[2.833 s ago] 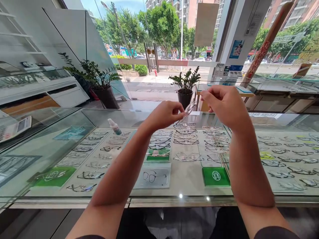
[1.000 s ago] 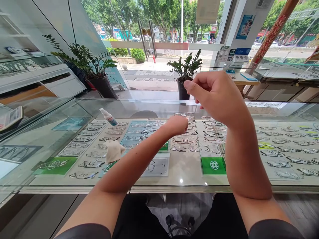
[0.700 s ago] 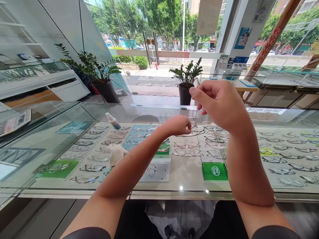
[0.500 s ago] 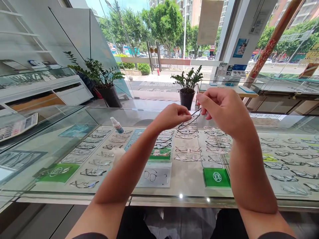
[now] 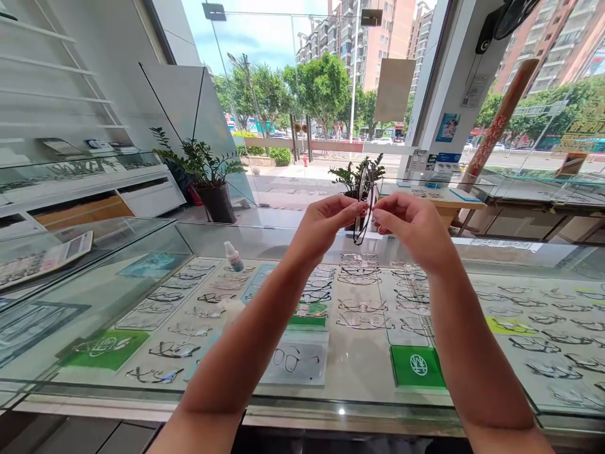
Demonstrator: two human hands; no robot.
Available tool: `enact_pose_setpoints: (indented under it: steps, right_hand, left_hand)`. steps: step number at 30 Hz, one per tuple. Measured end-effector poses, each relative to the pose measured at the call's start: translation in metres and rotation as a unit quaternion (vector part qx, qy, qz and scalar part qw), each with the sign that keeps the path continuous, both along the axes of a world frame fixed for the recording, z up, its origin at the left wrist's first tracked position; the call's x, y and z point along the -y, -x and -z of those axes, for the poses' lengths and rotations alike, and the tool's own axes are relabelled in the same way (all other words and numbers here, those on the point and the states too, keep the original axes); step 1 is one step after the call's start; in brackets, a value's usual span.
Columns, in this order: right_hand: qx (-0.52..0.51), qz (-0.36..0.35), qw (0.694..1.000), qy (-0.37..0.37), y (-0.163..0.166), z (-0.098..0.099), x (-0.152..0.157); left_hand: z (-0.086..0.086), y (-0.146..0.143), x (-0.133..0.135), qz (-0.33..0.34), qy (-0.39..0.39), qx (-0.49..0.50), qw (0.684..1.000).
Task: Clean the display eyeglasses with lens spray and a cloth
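Above the glass display counter (image 5: 350,407), a pair of dark-rimmed eyeglasses (image 5: 363,234) is held up on its side between both hands. The fingertips of my left hand (image 5: 326,221) pinch it from the left. From the right, my right hand (image 5: 410,222) pinches it with thumb and forefinger. The lenses show nearly edge-on, one part above the fingers and one below. Below my hands, rows of eyeglasses (image 5: 363,306) lie inside the counter.
A small white spray bottle (image 5: 233,257) stands on the counter glass, left of my left forearm. Green cards (image 5: 416,367) lie among the displayed frames. Potted plants (image 5: 215,202) stand beyond the counter before the glass door. At the right is another counter (image 5: 524,208).
The eyeglasses have been turned from a slanting position to upright on edge, and both hands now meet closer together around them. The view has tilted upward.
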State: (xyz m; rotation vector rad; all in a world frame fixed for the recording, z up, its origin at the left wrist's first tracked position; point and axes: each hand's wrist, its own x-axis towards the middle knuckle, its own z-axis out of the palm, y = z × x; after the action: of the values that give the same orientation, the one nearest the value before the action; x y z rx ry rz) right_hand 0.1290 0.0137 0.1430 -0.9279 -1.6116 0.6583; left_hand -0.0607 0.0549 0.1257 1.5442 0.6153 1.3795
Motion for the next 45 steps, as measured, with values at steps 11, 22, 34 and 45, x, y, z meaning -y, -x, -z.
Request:
enact_pose_setpoints:
  steps: [11, 22, 34, 45]
  right_hand:
    - [0.036, -0.007, 0.999, 0.014, 0.0, 0.001, 0.001]
    - [0.055, 0.001, 0.998, 0.013, -0.001, -0.001, 0.002]
    - [0.071, 0.033, 0.997, -0.004, -0.005, -0.001, -0.001]
    - [0.098, 0.087, 0.991, -0.017, -0.01, 0.002, -0.008]
  left_hand:
    - [0.002, 0.0, -0.001, -0.001, -0.027, -0.003, 1.0]
    - [0.002, 0.001, -0.002, -0.021, -0.05, -0.043, 0.998]
    - [0.001, 0.0, -0.002, -0.026, -0.062, -0.054, 0.996]
    - [0.005, 0.003, -0.011, -0.005, -0.055, -0.084, 0.995]
